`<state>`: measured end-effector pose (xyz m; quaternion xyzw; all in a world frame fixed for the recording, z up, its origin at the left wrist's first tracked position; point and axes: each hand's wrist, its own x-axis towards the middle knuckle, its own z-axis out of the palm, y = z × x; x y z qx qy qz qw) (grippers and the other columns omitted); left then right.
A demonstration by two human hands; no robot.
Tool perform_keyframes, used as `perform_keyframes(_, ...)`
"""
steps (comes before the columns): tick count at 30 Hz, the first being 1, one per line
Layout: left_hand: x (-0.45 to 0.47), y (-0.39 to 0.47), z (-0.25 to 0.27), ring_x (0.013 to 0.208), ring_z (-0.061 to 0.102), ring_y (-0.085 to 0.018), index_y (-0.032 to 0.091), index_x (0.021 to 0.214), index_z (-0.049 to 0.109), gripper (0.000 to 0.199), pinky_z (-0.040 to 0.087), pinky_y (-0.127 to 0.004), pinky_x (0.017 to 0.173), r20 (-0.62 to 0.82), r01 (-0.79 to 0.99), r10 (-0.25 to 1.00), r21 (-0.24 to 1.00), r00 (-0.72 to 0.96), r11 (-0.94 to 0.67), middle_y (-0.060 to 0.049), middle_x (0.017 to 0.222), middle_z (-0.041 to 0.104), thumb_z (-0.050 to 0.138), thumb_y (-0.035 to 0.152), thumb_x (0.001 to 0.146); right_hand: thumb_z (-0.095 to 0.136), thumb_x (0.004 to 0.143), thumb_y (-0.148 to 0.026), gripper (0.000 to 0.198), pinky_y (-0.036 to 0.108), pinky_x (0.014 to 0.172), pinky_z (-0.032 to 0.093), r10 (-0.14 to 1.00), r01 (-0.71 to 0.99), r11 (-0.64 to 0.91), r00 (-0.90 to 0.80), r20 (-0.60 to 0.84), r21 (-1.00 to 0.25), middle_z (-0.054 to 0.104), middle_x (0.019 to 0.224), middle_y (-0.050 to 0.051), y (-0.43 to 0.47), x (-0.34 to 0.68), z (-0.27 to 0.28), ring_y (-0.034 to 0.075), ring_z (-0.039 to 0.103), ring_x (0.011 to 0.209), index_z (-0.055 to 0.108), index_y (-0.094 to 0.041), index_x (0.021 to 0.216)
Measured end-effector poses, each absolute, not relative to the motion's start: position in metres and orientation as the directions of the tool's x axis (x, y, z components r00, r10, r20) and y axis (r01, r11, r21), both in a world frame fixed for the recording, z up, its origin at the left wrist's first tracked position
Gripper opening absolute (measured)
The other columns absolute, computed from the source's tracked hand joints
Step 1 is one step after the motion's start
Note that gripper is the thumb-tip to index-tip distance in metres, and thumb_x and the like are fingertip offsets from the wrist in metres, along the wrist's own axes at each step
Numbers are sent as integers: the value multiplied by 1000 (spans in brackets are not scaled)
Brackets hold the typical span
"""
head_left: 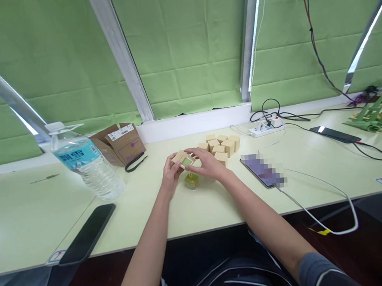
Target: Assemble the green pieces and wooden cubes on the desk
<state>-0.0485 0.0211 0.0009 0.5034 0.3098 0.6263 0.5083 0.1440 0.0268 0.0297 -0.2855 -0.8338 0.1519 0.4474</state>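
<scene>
My left hand (171, 173) and my right hand (205, 163) are both closed on a small cardboard box (179, 156) with a white-edged green window on the side towards me. The box is held above the table between the fingers and thumbs. Just below it is a small yellow-green object (191, 181) with a pale loop at its top; its exact kind I cannot make out. Behind my right hand stand several small tan boxes (229, 147) in a close group, some partly hidden.
Left of my hands are a large water bottle (88, 164), an open carton (122, 147) with a black strap (135, 162) and a black phone (88, 233). At right lie a charging phone (260, 170), a power strip (267, 127), another phone (335, 134) and green plastic parts (375, 116).
</scene>
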Motion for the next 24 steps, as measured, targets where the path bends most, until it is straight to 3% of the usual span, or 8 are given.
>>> perform_keyframes(5, -50, 26, -1, 89, 66, -17, 21, 116, 62, 52, 52, -27, 75, 307, -226, 950, 922, -64, -313, -5, 107, 69, 78, 51, 77, 70, 90, -30, 46, 44, 104, 50, 577, 317, 816, -448, 683, -483, 67, 128, 9, 31, 144, 28, 24, 64, 116, 58, -25, 135)
perform_keyframes(13, -52, 19, 8, 98, 67, -20, 19, 114, 66, 44, 54, -32, 86, 318, -400, 947, 865, -34, -305, -8, 115, 70, 76, 45, 80, 66, 93, -42, 48, 40, 95, 58, 621, 236, 782, -359, 697, -576, 65, 131, 9, 34, 142, 24, 21, 65, 111, 57, -25, 136)
perform_keyframes(24, -51, 20, 7, 96, 68, -19, 24, 125, 59, 50, 56, -31, 83, 288, -391, 957, 879, -22, -274, -8, 120, 68, 75, 47, 83, 66, 92, -40, 44, 37, 85, 59, 643, 256, 765, -364, 674, -591, 68, 124, 10, 34, 142, 24, 20, 69, 98, 60, -22, 132)
